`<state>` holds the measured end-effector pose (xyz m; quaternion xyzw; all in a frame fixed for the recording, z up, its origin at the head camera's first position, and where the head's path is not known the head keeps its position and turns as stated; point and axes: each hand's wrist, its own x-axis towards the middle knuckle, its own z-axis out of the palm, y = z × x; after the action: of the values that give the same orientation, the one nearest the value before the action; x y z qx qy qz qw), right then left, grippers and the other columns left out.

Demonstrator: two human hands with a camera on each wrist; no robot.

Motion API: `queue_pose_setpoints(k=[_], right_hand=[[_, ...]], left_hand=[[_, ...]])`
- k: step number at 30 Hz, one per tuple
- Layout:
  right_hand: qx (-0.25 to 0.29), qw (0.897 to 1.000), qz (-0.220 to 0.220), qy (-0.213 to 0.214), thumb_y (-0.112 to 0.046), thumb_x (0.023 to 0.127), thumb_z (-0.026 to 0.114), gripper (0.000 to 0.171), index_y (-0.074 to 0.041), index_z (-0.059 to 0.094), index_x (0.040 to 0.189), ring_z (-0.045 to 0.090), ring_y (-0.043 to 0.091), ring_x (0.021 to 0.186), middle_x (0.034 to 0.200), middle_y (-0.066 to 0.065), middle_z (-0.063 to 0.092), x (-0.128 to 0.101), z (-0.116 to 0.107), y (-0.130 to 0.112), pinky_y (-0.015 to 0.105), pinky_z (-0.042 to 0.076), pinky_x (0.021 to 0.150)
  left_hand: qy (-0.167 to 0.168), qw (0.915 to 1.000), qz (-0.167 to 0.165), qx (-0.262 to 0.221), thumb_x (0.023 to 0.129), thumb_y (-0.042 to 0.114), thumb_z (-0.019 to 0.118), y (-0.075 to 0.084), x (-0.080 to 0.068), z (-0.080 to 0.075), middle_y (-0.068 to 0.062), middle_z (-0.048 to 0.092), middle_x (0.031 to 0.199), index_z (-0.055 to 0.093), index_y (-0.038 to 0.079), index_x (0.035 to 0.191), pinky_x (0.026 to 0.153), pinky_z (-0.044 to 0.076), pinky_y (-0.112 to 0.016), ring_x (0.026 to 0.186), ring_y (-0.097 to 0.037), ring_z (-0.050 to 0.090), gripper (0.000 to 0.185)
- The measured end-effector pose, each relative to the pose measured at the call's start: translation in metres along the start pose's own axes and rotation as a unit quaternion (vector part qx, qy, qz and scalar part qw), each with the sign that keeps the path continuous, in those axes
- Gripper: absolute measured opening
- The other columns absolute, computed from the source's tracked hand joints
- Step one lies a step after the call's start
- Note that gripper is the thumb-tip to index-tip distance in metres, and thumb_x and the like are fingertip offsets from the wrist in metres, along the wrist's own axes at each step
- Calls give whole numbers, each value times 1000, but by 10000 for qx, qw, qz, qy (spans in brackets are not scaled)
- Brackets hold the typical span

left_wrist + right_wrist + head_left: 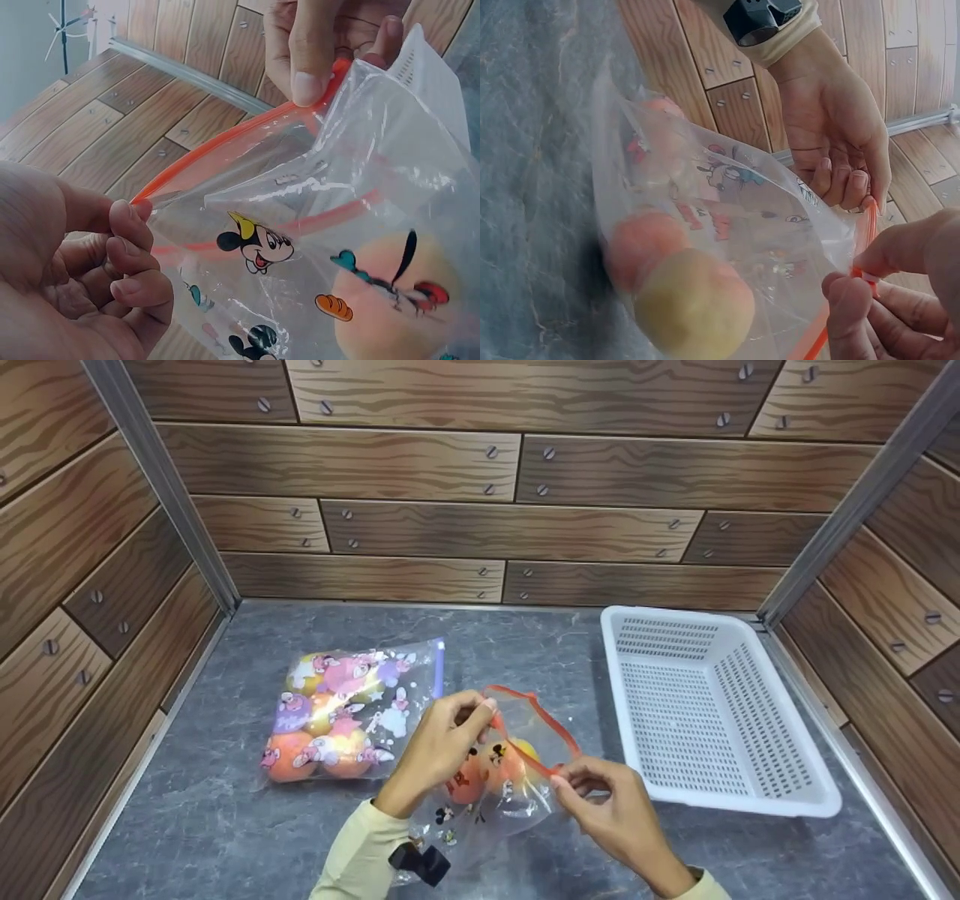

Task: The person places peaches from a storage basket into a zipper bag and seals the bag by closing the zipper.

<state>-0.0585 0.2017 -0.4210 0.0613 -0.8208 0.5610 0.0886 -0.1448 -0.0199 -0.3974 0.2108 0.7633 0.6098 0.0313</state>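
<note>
The zip bag [517, 765] is thin, glossy clear plastic film, crinkled, with printed cartoons and an orange plastic zip strip [536, 720]. The basket [780, 799] is matt white perforated plastic. The bench [225, 825] looks like smooth grey marble; the walls [450, 525] show wood-grain print.

On the bench [225, 825], a sealed bag of fruit [345, 716] lies to the left, a basket [780, 802] to the right. Between them, nearer the person, sits an open bag [517, 780] with fruit [487, 772] inside. The left hand [439, 746] holds its rim on the left, the right hand [611, 806] on the right.
</note>
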Motion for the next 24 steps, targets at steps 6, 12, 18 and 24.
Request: queue_pose_setpoints(k=[6, 12, 18, 24], right_hand=[[-521, 9963, -472, 492, -2, 86, 79, 8, -8, 76, 89, 63, 9, 63, 75, -3, 70, 7, -2, -1, 22, 55, 52], [-1182, 9704, -1783, 1121, 8, 80, 78, 19, -9, 74, 87, 59, 7, 59, 73, -6, 67, 22, -5, -2, 17, 49, 48], [-1615, 9536, -2261, 1158, 5, 85, 76, 15, -8, 72, 91, 58, 4, 62, 77, -9, 64, 36, -8, -8, 15, 47, 50], [-1693, 9351, -2804, 1354, 9, 83, 76, 18, -5, 72, 94, 57, 6, 63, 79, -5, 62, 45, -9, -17, 13, 46, 50]], left_hand=[[144, 9995, 30, -284, 105, 21, 54, 3, 2, 1, 1, 56, 68, 66, 7, 84, 50, 36, -21, 57, -12, 46, 28], [474, 9980, 117, -392, 105, 20, 56, 8, 6, 2, 1, 57, 65, 63, 6, 80, 48, 33, -21, 53, -10, 42, 29], [784, 9949, 19, -642, 103, 19, 60, 12, 6, -2, -2, 58, 63, 65, 0, 82, 44, 31, -19, 52, -8, 42, 29], [967, 9914, 24, -880, 102, 18, 60, 17, 1, -5, -3, 59, 61, 67, -1, 81, 43, 29, -18, 49, -7, 38, 29]])
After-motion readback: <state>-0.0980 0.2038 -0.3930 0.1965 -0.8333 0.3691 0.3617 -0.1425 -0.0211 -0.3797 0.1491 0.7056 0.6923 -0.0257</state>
